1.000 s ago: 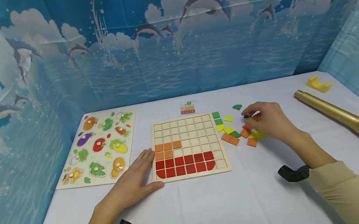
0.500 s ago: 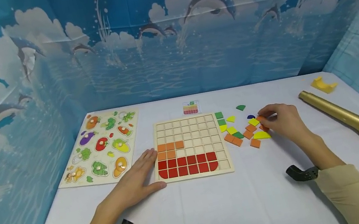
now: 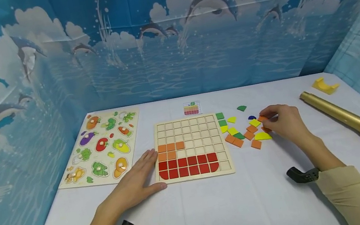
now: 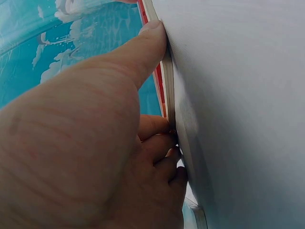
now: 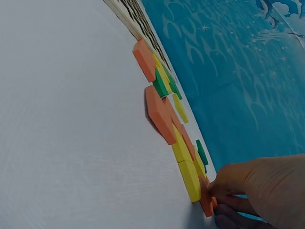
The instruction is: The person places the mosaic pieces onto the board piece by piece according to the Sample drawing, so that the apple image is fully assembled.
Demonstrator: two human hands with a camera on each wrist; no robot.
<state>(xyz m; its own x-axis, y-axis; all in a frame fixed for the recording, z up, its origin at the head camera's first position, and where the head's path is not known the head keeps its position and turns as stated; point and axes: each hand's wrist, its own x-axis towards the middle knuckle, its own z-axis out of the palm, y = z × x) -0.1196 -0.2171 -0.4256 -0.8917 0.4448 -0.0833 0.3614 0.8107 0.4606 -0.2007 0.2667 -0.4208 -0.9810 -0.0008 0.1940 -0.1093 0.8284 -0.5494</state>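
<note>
One orange tile [image 3: 262, 118] seems pinched by the right hand [image 3: 283, 121], between the board [image 3: 226, 165] and the tabletop's [image 3: 212, 211] right edge; the board's left side is touched by the loosely extended left hand [image 3: 133, 182], presumably for steadiness.

The head view looks forward and down over the table [image 3: 212, 215], grid board [image 3: 199, 129] mid-frame. Both wrist views come from much closer, tilted sideways: the left catches that board's edge, upper centre; the right shares the loose tiles [image 5: 159, 117], slanting down its middle.
</note>
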